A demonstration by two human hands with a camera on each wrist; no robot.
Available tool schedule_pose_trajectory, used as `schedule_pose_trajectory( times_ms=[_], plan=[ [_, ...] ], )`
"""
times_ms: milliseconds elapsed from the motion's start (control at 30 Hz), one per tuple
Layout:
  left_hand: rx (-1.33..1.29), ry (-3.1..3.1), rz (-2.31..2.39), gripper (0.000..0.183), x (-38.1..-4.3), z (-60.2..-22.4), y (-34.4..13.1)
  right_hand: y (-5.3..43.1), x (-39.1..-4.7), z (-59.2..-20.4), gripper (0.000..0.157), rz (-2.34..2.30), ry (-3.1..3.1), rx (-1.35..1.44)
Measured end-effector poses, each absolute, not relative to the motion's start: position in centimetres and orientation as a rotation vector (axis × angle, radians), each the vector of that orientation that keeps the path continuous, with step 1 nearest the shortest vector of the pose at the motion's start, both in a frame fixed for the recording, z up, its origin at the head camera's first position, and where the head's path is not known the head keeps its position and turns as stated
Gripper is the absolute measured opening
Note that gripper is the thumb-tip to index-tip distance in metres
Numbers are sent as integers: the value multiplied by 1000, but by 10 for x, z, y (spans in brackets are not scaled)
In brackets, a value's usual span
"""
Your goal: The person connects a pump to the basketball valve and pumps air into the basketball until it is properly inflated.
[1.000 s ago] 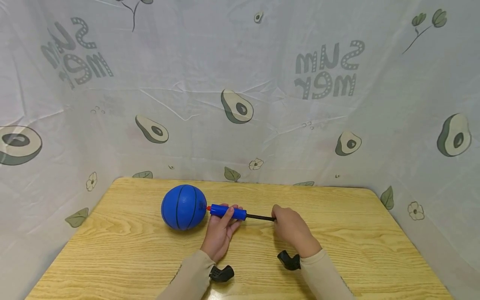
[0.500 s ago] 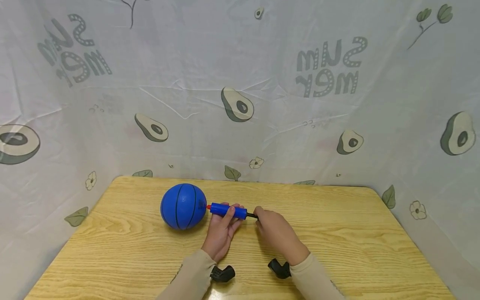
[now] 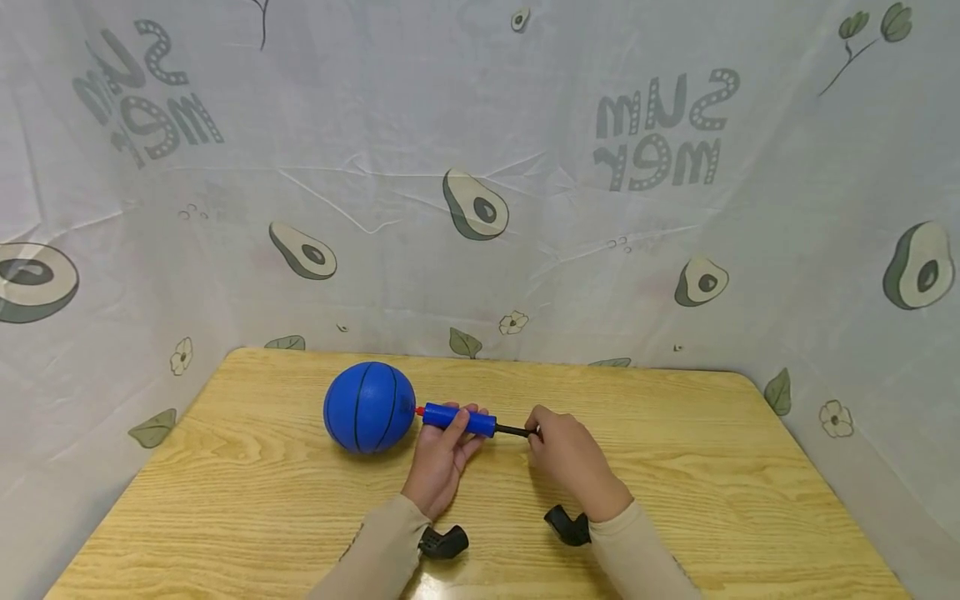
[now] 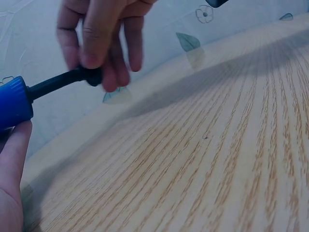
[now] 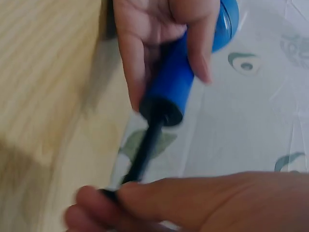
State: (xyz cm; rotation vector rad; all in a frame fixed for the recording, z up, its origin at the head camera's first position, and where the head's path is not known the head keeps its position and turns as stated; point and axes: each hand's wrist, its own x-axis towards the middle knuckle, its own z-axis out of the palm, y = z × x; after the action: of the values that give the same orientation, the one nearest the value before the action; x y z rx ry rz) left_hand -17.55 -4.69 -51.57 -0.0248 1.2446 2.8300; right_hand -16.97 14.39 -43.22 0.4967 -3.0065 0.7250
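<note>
A blue basketball (image 3: 369,408) with black seams rests on the wooden table, left of both hands. The red tip (image 3: 420,411) of a blue hand pump (image 3: 480,424) meets the ball's right side; whether a needle is inside the ball cannot be seen. My left hand (image 3: 438,467) grips the pump's barrel, thumb on top and fingers beneath. At the other end my right hand (image 3: 573,454) pinches the handle of the black rod (image 5: 147,147), which is partly drawn out of the barrel. In the left wrist view that handle (image 4: 89,76) sits between thumb and fingers.
The wooden table (image 3: 712,467) stretches out on both sides of the hands. Behind it hangs a pale curtain (image 3: 390,192) printed with avocados and leaves. Black wrist devices (image 3: 444,542) project from both sleeves.
My right hand pushed the rod leftward into the barrel, then drew it part of the way back out to the right. The left hand and the ball stay nearly in place.
</note>
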Motion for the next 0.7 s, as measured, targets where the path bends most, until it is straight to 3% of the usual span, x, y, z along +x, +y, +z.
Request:
schedule_pose_trajectory(
  times_ms=[267,700],
  plan=[
    [-44,1237,2851,46,-174,-515,-48,170,-177,-430,8,699,-3161,311],
    [-29,1246,2839,52,-175,-513,-47,157,-175,-430,8,473,-2937,622]
  ],
)
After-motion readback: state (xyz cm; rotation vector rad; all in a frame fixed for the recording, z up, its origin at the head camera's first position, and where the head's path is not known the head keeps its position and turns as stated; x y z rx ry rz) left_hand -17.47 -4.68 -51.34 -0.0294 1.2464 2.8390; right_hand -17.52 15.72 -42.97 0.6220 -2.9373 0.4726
